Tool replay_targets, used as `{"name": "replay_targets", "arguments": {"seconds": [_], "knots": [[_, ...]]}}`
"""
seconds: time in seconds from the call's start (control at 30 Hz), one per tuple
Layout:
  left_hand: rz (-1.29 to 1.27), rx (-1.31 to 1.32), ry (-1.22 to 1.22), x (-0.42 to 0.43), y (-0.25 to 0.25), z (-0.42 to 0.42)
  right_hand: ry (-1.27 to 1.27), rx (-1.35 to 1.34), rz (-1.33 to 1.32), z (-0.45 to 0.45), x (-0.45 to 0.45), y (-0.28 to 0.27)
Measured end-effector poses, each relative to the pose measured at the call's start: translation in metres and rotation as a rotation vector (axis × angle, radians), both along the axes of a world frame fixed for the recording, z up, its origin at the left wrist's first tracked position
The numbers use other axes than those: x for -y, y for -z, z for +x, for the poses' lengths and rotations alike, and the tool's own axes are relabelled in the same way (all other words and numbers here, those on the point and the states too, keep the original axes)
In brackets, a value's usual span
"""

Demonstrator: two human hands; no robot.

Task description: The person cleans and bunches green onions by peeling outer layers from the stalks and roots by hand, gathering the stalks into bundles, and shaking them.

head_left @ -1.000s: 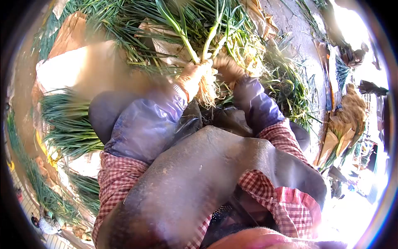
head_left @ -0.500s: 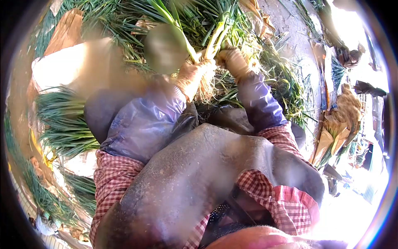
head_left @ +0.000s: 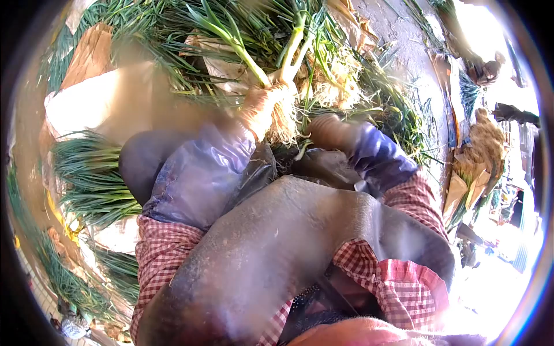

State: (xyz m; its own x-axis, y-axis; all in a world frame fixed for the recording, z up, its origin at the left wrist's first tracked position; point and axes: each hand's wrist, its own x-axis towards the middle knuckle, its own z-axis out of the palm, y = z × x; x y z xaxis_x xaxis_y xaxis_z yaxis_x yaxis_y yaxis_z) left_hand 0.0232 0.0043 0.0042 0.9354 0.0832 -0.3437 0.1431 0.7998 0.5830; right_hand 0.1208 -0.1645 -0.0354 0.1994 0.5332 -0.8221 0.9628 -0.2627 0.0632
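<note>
The left hand (head_left: 258,109) is wrapped around the lower stems of a few green onions (head_left: 287,72), just above the roots. The onions stand out from the fist, leaves pointing away from the person, while their stringy roots (head_left: 283,122) hang toward the lap. This fist is in nearly the same place as a second ago.

The right hand (head_left: 332,131) has changed most: a second ago it was up against the stems beside the left hand, and now it is drawn back toward the lap, apart from the bunch. Its fingers are curled and blurred, so I cannot tell whether they hold anything. A small pale strip (head_left: 302,151) hangs near it, below the roots.

The purple sleeve cover (head_left: 384,153) on the right arm now angles farther outward. With that hand lowered, more onions with tangled pale roots (head_left: 340,83) show plainly beyond it. Farther out lie a broad heap of green leaves (head_left: 156,29), brown paper (head_left: 89,55) and, by the left knee, a bundle of onions (head_left: 95,179), much as before.
</note>
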Motion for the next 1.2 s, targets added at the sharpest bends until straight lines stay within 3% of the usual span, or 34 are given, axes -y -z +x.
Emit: {"name": "replay_targets", "arguments": {"seconds": [0.03, 0.07, 0.13, 0.17, 0.27, 0.33, 0.4, 0.43, 0.5, 0.57, 0.63, 0.7, 0.77, 0.83, 0.9, 0.93, 0.97, 1.0, 1.03, 1.07, 1.1, 1.17, 1.2], "knots": [[-0.005, 0.001, -0.013, -0.002, -0.002, -0.001, 0.188, -0.082, 0.232, 0.022, 0.006, 0.004], [0.152, -0.047, 0.026, 0.000, -0.005, -0.004, 0.343, -0.195, 0.471, 0.045, 0.011, 0.006], [0.461, -0.085, 0.083, 0.009, -0.001, -0.006, 0.545, -0.139, 1.159, 0.053, 0.003, -0.048], [0.464, -0.089, 0.085, 0.011, 0.005, -0.004, 0.629, -0.203, 1.232, 0.056, -0.005, -0.062], [0.590, -0.099, 0.133, 0.012, 0.008, 0.002, 0.491, -0.134, 1.362, 0.101, -0.025, -0.026], [0.606, -0.068, 0.117, 0.014, 0.003, 0.002, 0.547, 0.017, 1.127, 0.107, -0.025, -0.029], [0.603, -0.059, 0.097, 0.016, -0.003, -0.001, 0.643, -0.187, 1.455, 0.084, -0.021, -0.046], [0.353, -0.007, 0.020, 0.018, -0.008, -0.002, 0.668, -0.261, 1.559, 0.068, -0.021, -0.058], [0.328, 0.006, -0.003, 0.012, -0.005, -0.002, 1.483, -0.863, 1.490, 0.027, -0.029, -0.094], [0.264, -0.033, -0.003, 0.012, -0.004, -0.003, 1.386, -1.013, 1.317, 0.030, -0.021, -0.073], [0.118, -0.030, -0.049, 0.011, 0.007, -0.001, 1.468, -1.069, 1.221, 0.017, -0.018, -0.067], [0.200, -0.119, -0.021, 0.008, 0.013, -0.001, 1.254, -1.078, 1.198, 0.006, -0.022, -0.066], [0.100, -0.114, -0.109, 0.011, 0.033, 0.004, 1.171, -0.956, 1.096, -0.001, -0.024, -0.078], [0.035, -0.079, -0.077, 0.007, 0.006, 0.000, 1.136, -0.997, 0.749, -0.009, -0.025, -0.102], [0.032, -0.078, -0.099, -0.002, -0.001, -0.002, 0.692, -1.078, 0.670, -0.016, -0.013, -0.059], [-0.189, -0.161, -0.081, -0.002, -0.021, -0.002, 0.540, -1.084, 0.555, -0.031, -0.010, -0.045], [-0.137, -0.145, -0.142, -0.009, -0.002, 0.006, 0.362, -0.861, 0.316, -0.048, -0.010, -0.046], [-0.205, -0.029, -0.001, -0.016, -0.005, 0.001, 0.115, -0.665, 0.076, -0.066, -0.009, -0.047], [-0.270, 0.089, 0.140, -0.021, -0.013, -0.006, -0.087, -0.578, -0.124, -0.065, 0.010, 0.008], [-0.189, 0.067, 0.066, -0.012, -0.035, -0.014, 0.148, -0.594, 0.018, -0.055, 0.005, -0.027], [-0.480, 0.430, 0.251, -0.009, -0.010, -0.005, 0.381, -0.604, 0.157, -0.043, 0.003, -0.062], [-0.455, 0.195, 0.228, -0.001, -0.013, -0.019, 0.689, -0.720, 0.690, -0.015, -0.003, -0.069], [-0.487, 0.211, 0.263, 0.003, -0.018, -0.023, 0.818, -0.797, 0.958, -0.001, -0.012, -0.069]]}}
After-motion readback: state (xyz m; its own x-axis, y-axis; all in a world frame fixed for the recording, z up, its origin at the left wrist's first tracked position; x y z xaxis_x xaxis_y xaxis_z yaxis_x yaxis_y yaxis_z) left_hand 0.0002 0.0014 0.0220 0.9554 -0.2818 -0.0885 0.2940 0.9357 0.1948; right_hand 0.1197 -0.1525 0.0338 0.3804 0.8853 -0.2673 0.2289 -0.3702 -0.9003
